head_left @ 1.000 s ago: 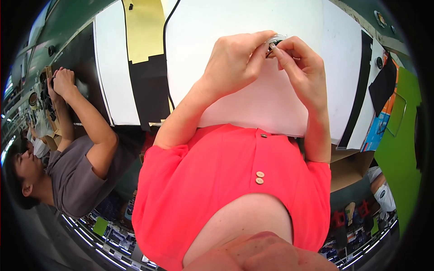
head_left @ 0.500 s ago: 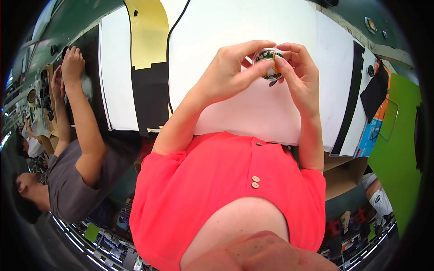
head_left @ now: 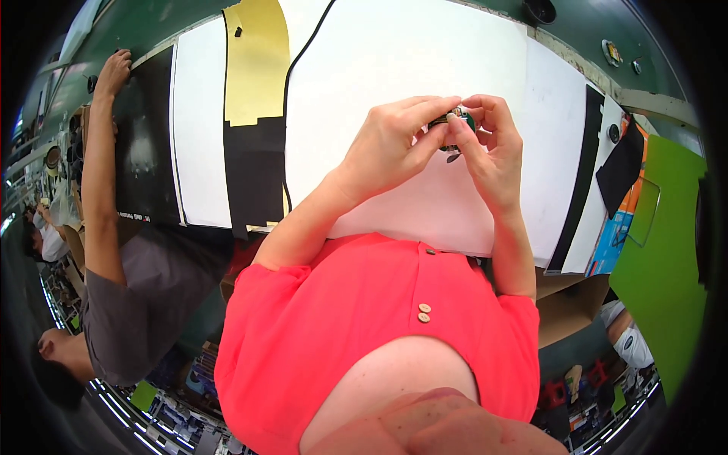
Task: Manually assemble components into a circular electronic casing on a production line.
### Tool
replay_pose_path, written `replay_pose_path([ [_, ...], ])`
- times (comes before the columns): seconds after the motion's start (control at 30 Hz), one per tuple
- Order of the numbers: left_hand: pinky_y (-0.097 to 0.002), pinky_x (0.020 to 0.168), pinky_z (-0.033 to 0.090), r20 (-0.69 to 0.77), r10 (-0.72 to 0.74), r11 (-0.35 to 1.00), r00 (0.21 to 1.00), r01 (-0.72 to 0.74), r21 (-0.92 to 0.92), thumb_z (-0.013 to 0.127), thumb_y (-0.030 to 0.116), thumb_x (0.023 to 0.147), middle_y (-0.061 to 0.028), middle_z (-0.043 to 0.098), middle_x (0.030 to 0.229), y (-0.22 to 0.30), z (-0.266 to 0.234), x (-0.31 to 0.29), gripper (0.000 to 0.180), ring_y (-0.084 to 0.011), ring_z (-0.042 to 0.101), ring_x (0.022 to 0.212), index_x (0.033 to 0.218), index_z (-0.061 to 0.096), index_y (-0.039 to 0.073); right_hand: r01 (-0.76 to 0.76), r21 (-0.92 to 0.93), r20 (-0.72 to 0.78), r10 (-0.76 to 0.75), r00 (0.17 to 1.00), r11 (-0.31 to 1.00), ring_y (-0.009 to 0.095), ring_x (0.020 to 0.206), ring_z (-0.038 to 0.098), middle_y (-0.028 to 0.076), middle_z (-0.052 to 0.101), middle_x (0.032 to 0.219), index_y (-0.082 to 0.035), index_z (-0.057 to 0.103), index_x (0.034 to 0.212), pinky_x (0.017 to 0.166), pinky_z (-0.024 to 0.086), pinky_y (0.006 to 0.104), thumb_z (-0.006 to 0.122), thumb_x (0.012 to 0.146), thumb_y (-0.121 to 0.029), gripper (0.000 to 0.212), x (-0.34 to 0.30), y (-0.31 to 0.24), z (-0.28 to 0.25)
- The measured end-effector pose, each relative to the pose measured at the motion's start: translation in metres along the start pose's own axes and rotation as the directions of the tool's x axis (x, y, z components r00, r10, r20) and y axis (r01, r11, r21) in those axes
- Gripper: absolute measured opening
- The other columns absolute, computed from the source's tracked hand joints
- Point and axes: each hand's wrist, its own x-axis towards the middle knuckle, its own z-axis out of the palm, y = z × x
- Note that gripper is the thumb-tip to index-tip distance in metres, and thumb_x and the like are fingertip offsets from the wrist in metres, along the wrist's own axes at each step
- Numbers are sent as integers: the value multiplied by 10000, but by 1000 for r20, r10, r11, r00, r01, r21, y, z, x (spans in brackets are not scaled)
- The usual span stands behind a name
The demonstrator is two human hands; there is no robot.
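Observation:
A small round device with a green circuit board [head_left: 469, 119] is held between my two hands, above the white work surface [head_left: 409, 57]. My left hand [head_left: 394, 140] grips it from the left, fingers on its far rim and thumb at its near side. From the right, my right hand [head_left: 491, 148] closes on it, thumb pressed against the front and fingers curled behind. Most of the device is covered by fingers. A small dark oval piece [head_left: 453, 158] hangs just below it, apparently attached; how it is joined cannot be made out.
Left of my arms lie a yellow sheet [head_left: 258, 76], a black sheet [head_left: 254, 167] and a black cable [head_left: 307, 47]. A co-worker's arm [head_left: 102, 182] reaches over a black panel [head_left: 148, 144]. To the right are a black cloth [head_left: 620, 173], a green board [head_left: 656, 258] and a cardboard box [head_left: 572, 307].
Both hands have shifted slightly nearer to me in the picture. The device has turned, so its face and yellow-orange part no longer show. The co-worker's arm has stretched away, toward the far edge.

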Motion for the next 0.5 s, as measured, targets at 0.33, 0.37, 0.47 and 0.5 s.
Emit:
replay_pose_path([
  [0.33,-275,659,598,-111,-11,999,994,14,33,580,-37,966,-146,752,1014,0,10,-5,289,-166,729,777,1226,701,4,3,7,-24,-3,1000,1000,95,739,638,45,654,825,-3,578,1105,629,531,246,645,983,-75,157,-1,5,4],
  [0.37,-278,654,593,-115,-15,1000,993,18,25,576,-32,969,-145,751,1004,-1,10,-5,286,-163,721,763,1224,701,3,-30,33,8,30,1000,999,92,753,631,43,645,837,-3,571,1114,644,528,245,645,983,-73,165,0,5,2],
  [0.47,-280,649,583,-126,-16,999,992,19,26,576,-24,972,-142,751,988,-2,12,-6,279,-161,714,754,1218,704,1,-103,98,68,97,993,990,85,789,615,37,628,868,-4,557,1136,674,520,238,637,982,-63,183,1,-1,-1],
  [0.5,-281,650,579,-133,-11,999,991,16,36,580,-21,971,-140,751,982,-2,12,-6,275,-163,715,759,1214,706,1,-144,137,95,131,987,980,81,810,607,34,619,886,-5,548,1149,689,516,233,630,981,-55,193,1,-2,-2],
])
